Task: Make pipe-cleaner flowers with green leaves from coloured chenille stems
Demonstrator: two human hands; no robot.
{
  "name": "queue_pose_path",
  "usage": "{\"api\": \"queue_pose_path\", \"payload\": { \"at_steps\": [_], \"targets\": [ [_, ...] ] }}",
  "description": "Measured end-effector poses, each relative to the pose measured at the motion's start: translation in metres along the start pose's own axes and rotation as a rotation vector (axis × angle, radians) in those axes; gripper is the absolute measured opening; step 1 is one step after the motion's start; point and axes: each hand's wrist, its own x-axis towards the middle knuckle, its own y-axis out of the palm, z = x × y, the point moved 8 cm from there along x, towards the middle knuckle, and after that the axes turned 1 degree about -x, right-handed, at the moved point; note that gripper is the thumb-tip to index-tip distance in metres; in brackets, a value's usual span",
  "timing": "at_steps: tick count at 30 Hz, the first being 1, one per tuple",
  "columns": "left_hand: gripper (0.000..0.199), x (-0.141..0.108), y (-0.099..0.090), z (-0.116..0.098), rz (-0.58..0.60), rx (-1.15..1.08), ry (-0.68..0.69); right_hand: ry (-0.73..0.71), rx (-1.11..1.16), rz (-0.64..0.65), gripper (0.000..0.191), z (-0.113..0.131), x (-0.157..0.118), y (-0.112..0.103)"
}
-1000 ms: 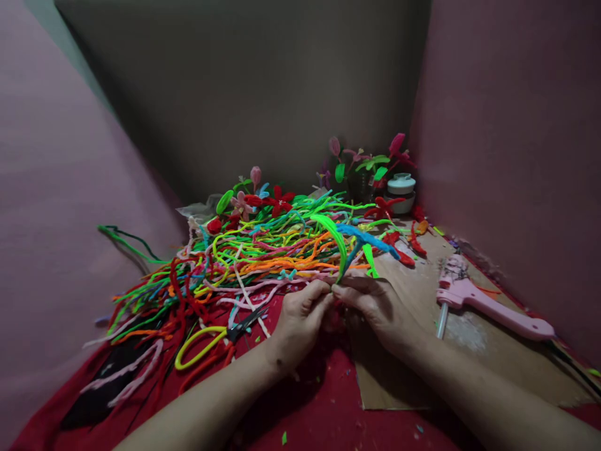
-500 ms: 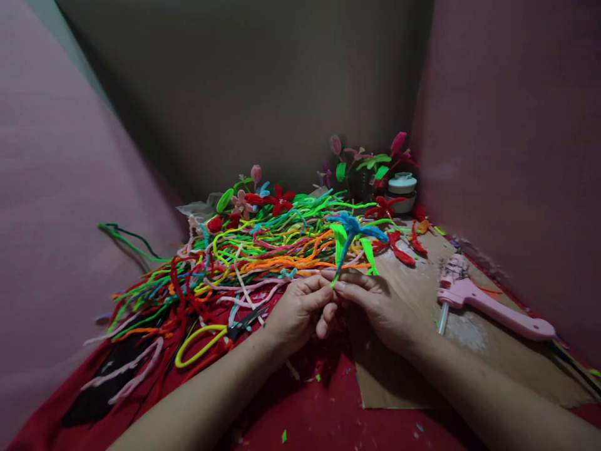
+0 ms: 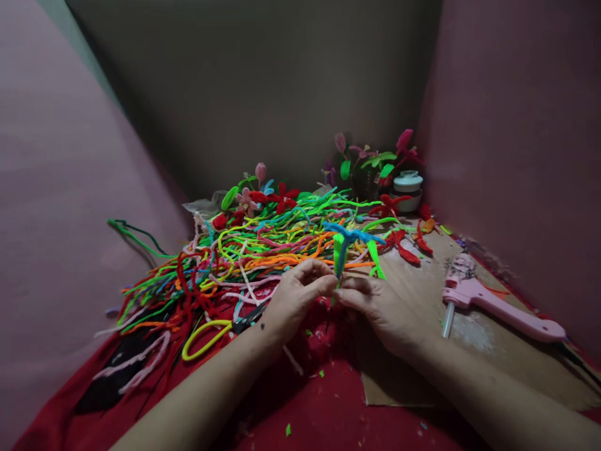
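A dark wall (image 3: 258, 81) rises at the back, with a pinkish panel (image 3: 61, 188) at the left and another along the right side. Below them spreads a red cloth (image 3: 300, 407), and across its far left part sprawls a heap of fuzzy stems (image 3: 263, 247) in green, yellow, orange, pink, red and white. To the right lies a sheet of cardboard (image 3: 417, 282), whitish smears on its surface. The person's left hand (image 3: 298, 297) and right hand (image 3: 375, 307) meet near the middle, above the cloth and the cardboard's near left edge; the thumb and fingers of each are pinched together on the thin stem of a blue flower. A pink glue gun (image 3: 498, 307) rests on the cardboard, its clear stick pointing toward the person. Left of the hands lie scissors (image 3: 238, 324) with a yellow handle loop, partly behind the left forearm. The blue flower (image 3: 348, 235) stands upright above the fingertips, petals spread, a green leaf (image 3: 339, 247) close against its stem. At the back right sits a jar (image 3: 407, 188) with a pale lid. Smaller still, a green scrap (image 3: 288, 430) lies on the cloth near the bottom.
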Motion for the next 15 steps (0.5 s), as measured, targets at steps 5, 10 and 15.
{"api": "queue_pose_path", "payload": {
  "at_steps": [5, 10, 15],
  "targets": [
    [0.021, -0.007, 0.007, 0.014, 0.030, -0.175, -0.131, -0.022, 0.002, 0.085, 0.017, -0.009, 0.000, 0.009],
    [0.019, -0.009, 0.004, 0.004, -0.051, -0.189, -0.103, -0.012, -0.080, 0.078, 0.019, -0.010, -0.002, 0.007],
    [0.016, -0.010, 0.007, 0.000, -0.023, -0.138, -0.105, 0.053, -0.108, 0.148, 0.034, -0.019, -0.001, 0.010]
  ]
}}
